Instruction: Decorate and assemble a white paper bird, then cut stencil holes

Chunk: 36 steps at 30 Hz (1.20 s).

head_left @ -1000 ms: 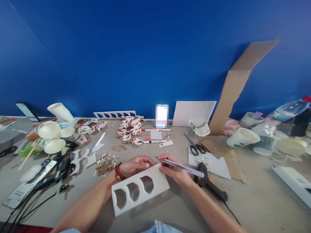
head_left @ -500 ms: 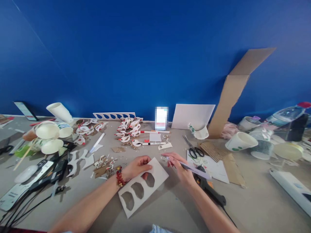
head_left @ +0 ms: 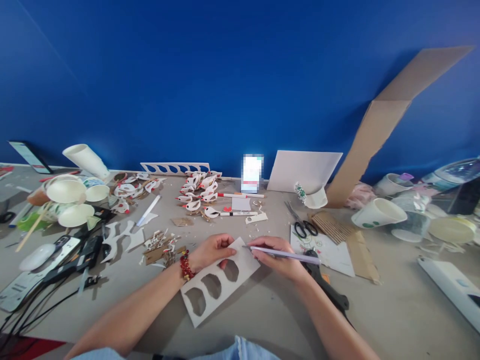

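My left hand, with a red bead bracelet on its wrist, grips the top edge of a white card strip. The thumb lies on the face and a fingertip shows through the upper hole. Several rounded holes run along the strip, which is tilted above the table. In my right hand is a slim pale purple craft knife, held like a pen. Its thin tip is at the strip's upper end, close to my left fingers; whether it touches the card I cannot tell.
Painted white bird-like pieces, markers and a lit phone stand ahead. Scissors, a black glue gun and a paper cup are rightward. Scraps, cables and cups lie left.
My right hand has moved left and brought the knife tip to the upper end of the card strip. The knife lies flatter now. The view has shifted slightly.
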Tool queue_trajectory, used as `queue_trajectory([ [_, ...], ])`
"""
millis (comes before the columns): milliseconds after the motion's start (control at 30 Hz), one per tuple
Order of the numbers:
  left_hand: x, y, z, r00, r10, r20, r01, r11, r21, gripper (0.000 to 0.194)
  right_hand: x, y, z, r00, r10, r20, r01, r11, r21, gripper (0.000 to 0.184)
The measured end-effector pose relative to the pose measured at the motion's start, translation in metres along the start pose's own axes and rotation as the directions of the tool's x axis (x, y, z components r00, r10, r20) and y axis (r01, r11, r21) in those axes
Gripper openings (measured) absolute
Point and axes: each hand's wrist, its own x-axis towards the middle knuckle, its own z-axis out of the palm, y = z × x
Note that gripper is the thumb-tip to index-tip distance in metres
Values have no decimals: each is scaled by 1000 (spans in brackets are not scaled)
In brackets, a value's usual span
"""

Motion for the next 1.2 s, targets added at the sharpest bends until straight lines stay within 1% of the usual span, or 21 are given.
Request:
queue_trajectory([
  [133,0,1,-1,1000,-24,9,24,999,-40,36,2,1,-3,1000,-27,17,27,998,-50,17],
  [267,0,1,-2,999,-36,18,37,998,-59,35,2,6,-3,999,-36,40,38,998,-52,18],
  [533,1,0,-4,999,-31,20,31,999,-24,35,2,3,-3,998,-37,49,39,998,-44,17],
  [800,2,-6,-5,999,-47,23,48,998,-27,33,2,4,-2,998,-34,54,36,998,-43,17],
  [1200,1,-3,-4,999,-46,10,47,999,-20,37,2,4,-4,998,-34,55,37,998,-46,19],
])
